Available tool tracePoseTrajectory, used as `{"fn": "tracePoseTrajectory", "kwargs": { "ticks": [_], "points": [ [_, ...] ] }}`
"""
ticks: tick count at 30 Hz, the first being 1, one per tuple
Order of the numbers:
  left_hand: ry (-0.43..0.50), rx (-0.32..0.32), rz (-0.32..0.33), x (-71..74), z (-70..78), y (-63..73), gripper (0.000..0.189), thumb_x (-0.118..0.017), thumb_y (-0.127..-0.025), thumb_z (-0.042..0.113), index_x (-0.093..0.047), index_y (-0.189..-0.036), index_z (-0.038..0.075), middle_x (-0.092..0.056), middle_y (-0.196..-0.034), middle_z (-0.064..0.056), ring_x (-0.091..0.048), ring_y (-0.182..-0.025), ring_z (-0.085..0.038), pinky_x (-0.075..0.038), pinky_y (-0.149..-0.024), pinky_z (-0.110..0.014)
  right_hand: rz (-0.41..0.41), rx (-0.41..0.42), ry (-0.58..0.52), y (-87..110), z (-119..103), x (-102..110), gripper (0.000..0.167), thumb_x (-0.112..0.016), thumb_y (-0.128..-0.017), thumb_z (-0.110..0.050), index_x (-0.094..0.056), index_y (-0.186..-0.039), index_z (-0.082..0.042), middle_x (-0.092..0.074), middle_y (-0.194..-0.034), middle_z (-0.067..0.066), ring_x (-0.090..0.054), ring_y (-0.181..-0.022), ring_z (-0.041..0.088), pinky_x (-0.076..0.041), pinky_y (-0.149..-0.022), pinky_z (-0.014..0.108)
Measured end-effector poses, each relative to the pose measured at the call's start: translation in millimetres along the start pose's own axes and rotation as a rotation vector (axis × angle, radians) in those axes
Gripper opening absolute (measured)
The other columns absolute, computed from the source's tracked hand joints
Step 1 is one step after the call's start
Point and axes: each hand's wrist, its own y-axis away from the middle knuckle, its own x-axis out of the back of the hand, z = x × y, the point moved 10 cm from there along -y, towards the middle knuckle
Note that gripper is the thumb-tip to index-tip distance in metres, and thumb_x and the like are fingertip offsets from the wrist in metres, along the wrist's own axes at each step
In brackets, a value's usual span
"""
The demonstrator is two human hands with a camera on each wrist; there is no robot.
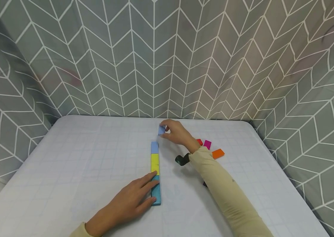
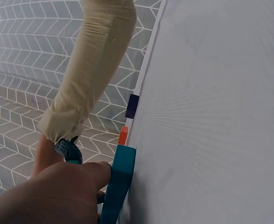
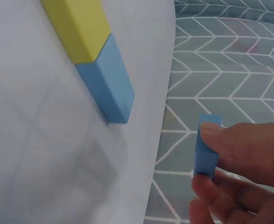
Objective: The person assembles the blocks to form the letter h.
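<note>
Toward the table's [image 1: 66, 158] near edge, our left hand [image 1: 128, 199] rests extended fingers on the teal block [image 1: 157, 192], probably steadying it; a yellow block [image 1: 155, 163] and blue block [image 1: 154, 147] continue its line. By the far edge, our right hand [image 1: 177, 133] pinches another blue block [image 1: 161, 130] endwise, likely keeping its sides clear.

Left hand [image 1: 131, 199] rests on teal block [image 1: 156, 193]; yellow block [image 1: 155, 163], then light-blue block [image 1: 154, 147], follow end to end. Remotely, I see right hand [image 1: 177, 132] pinching second light-blue block [image 1: 161, 130] beyond them. By its sleeve [image 1: 226, 187]: red block [image 1: 199, 142], magenta block [image 1: 207, 144], orange block [image 1: 218, 153].
</note>
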Motion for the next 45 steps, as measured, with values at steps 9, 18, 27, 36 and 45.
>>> {"fn": "tracePoseTrajectory", "kwargs": {
  "ticks": [9, 18, 27, 36, 45],
  "points": [
    [-0.003, -0.006, -0.001, -0.8, -0.3, -1.0, 0.057, -0.055, -0.107, 0.050, -0.052, -0.154, 0.017, -0.032, -0.167, -0.002, -0.044, -0.144, -0.021, -0.046, -0.110, -0.047, -0.020, -0.008, -0.008, -13.1, -7, -7, 0.045, -0.077, -0.094, -0.008, -0.064, -0.136, 0.002, -0.066, -0.127, 0.015, -0.064, -0.108, 0.033, -0.054, -0.088, 0.033],
    [-0.005, 0.005, -0.013, -0.2, -0.8, 0.1, 0.058, -0.054, -0.107, 0.050, -0.051, -0.154, 0.018, -0.032, -0.167, -0.001, -0.044, -0.144, -0.021, -0.046, -0.110, -0.047, -0.046, -0.010, 0.011, -26.2, -13, -14, 0.044, -0.076, -0.095, -0.007, -0.064, -0.136, 0.002, -0.067, -0.128, 0.015, -0.065, -0.110, 0.031, -0.054, -0.092, 0.033],
    [0.004, -0.003, -0.001, 0.8, 1.2, 1.3, 0.057, -0.051, -0.108, 0.050, -0.052, -0.154, 0.017, -0.033, -0.167, -0.002, -0.045, -0.143, -0.021, -0.047, -0.108, -0.047, -0.079, -0.023, 0.027, -31.2, -2, -33, 0.044, -0.074, -0.096, -0.007, -0.063, -0.138, 0.002, -0.067, -0.130, 0.012, -0.064, -0.107, 0.026, -0.054, -0.090, 0.030],
    [-0.007, -0.021, 0.017, 2.2, 2.2, 1.7, 0.056, -0.052, -0.108, 0.049, -0.052, -0.154, 0.016, -0.033, -0.167, -0.002, -0.045, -0.143, -0.021, -0.047, -0.109, -0.047, -0.093, -0.048, -0.019, -31.7, 4, -44, 0.042, -0.072, -0.096, -0.003, -0.064, -0.137, 0.001, -0.067, -0.129, 0.013, -0.063, -0.104, 0.025, -0.054, -0.088, 0.030],
    [-0.008, -0.049, 0.040, 4.1, 3.9, 1.9, 0.054, -0.054, -0.108, 0.045, -0.053, -0.152, 0.013, -0.035, -0.166, -0.006, -0.045, -0.143, -0.022, -0.047, -0.109, -0.047, -0.091, -0.080, -0.034, -33.0, 12, -52, 0.043, -0.074, -0.095, -0.004, -0.064, -0.137, 0.000, -0.067, -0.127, 0.013, -0.062, -0.103, 0.025, -0.055, -0.089, 0.030]
  ]
}}
